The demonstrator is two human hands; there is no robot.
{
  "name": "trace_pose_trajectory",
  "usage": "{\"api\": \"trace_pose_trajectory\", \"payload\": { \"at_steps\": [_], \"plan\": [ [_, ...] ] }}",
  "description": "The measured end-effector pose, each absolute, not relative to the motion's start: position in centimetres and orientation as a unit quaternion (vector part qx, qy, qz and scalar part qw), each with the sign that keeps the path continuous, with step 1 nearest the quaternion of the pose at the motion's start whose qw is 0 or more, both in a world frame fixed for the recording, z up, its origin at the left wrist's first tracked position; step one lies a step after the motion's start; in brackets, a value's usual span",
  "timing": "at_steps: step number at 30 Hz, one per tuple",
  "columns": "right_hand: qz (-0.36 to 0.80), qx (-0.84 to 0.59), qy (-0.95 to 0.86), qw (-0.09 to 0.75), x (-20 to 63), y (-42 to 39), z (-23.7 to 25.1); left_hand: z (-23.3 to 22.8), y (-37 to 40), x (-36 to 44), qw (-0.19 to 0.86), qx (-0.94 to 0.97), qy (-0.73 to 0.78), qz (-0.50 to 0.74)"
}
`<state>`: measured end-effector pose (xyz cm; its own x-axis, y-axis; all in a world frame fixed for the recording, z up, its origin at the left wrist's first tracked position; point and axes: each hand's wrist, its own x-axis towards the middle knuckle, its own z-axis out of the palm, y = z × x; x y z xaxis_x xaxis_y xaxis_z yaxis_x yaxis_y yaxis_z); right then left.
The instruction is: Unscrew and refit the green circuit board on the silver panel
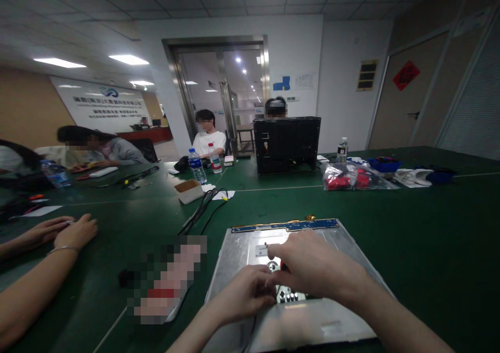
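A silvery metal display panel (230, 259) lies flat on the green table in front of me, with a blue circuit strip (285, 226) along its far edge. On its middle sits a small circuit board (291, 295) with several shiny round parts. My left hand (250, 291) rests at that board's left side, fingers curled in; what they hold, if anything, is hidden. Over the board arches my right hand (316, 264), thumb and fingers bent together around something mostly covered. A bit of red (283, 265) shows beneath its palm. A dark cable (251, 332) runs toward me below my left wrist.
Left of the panel lies a blurred-out flat object (172, 285), with black cables (199, 212) beyond it. Another person's hands (74, 233) are at the far left. Further back stand a small box (188, 191), bottles (197, 166), a black monitor casing (287, 147) and a plastic bag (351, 177).
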<state>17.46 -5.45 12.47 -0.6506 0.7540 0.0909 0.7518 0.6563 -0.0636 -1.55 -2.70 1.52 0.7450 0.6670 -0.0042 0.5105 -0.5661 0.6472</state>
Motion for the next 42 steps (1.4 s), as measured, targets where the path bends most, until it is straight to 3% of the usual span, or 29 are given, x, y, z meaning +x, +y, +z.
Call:
{"api": "trace_pose_trajectory", "payload": {
  "at_steps": [8,18,25,37,42],
  "plan": [
    [0.008,-0.399,-0.915,0.067,17.51,-5.32,12.49,1.41,-2.76,-1.47,0.31,0.878,0.345,0.122],
    [0.095,-0.346,-0.929,0.094,18.22,-5.24,12.62,1.45,-2.79,-1.53,0.311,0.878,0.343,0.122],
    [0.026,-0.445,-0.893,0.061,17.8,-5.48,12.42,1.7,-2.8,-1.47,0.306,0.882,0.336,0.123],
    [0.038,-0.374,-0.922,0.097,17.81,-5.48,12.68,1.3,-2.76,-1.66,0.297,0.885,0.338,0.117],
    [0.045,-0.408,-0.909,0.076,17.87,-5.64,12.72,1.29,-2.79,-1.64,0.293,0.888,0.333,0.125]
  ]
}}
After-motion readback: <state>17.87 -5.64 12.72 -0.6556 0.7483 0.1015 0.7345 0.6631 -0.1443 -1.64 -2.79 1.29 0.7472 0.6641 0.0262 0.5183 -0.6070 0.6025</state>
